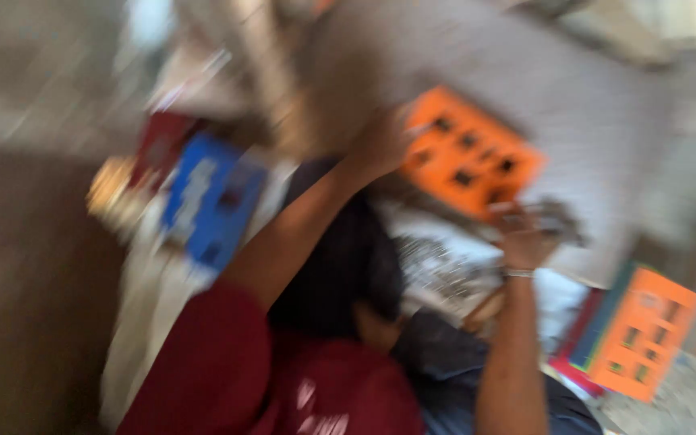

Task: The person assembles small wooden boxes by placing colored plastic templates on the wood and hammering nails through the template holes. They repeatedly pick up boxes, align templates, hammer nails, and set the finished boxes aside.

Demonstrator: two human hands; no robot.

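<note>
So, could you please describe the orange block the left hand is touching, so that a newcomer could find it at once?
Start at the big pale grey slab filling the upper right. Against its lower left lies the orange block, a flat rectangle with rows of dark holes, with the left hand at its left edge. The other orange block sits lower right, away from both hands.

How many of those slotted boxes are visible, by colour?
Orange slotted box: 2, one at the left hand at, one lower right
Blue slotted box: 1
Total: 3
The frame is heavily blurred; the right hand touches something grey that cannot be identified.
</note>
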